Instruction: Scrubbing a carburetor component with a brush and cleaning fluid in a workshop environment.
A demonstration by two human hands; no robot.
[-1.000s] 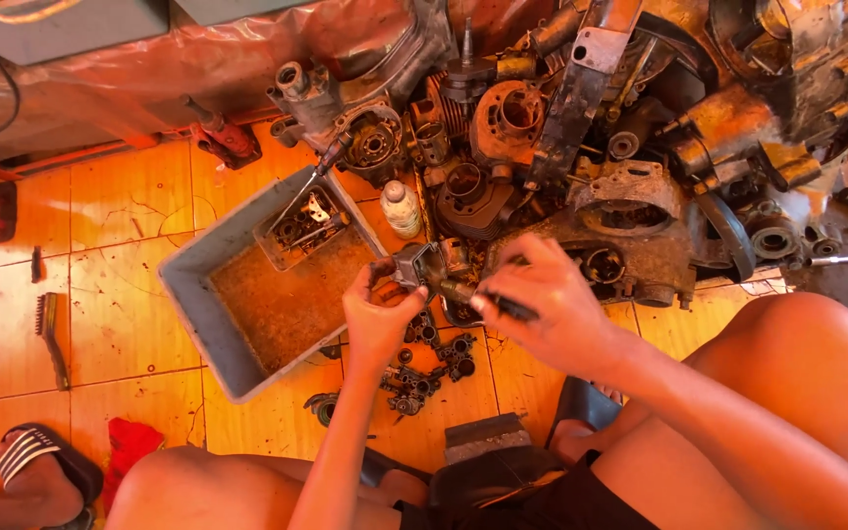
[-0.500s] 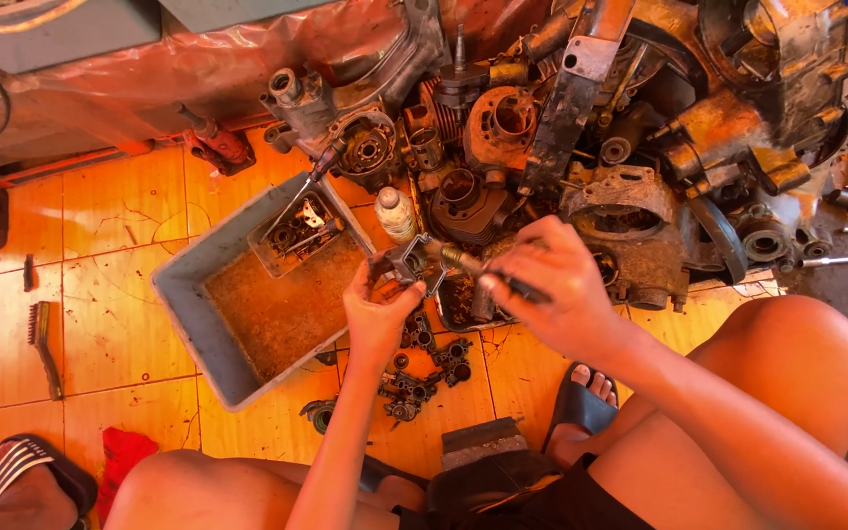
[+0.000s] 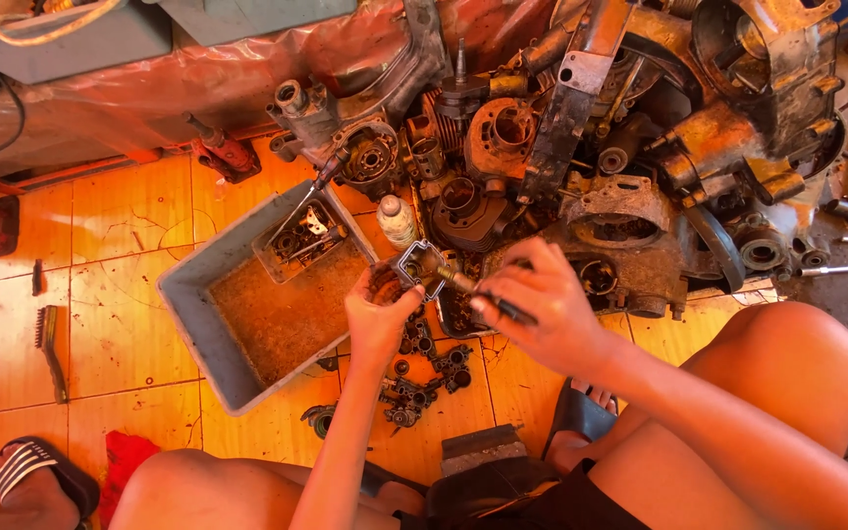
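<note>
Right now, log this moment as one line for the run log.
left hand: holds small metal engine part | right hand: holds dark tool against part | beside: grey tray | floor: orange tiles

Head camera looks steeply down, close above the tiled floor (image 3: 120, 324).

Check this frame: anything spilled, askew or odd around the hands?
The grey rectangular metal tray sits skewed to the floor tiles and holds murky brown liquid. Small dark engine parts lie scattered on the orange tiled floor below the left hand and right hand. No spill shows outside the tray.
</note>
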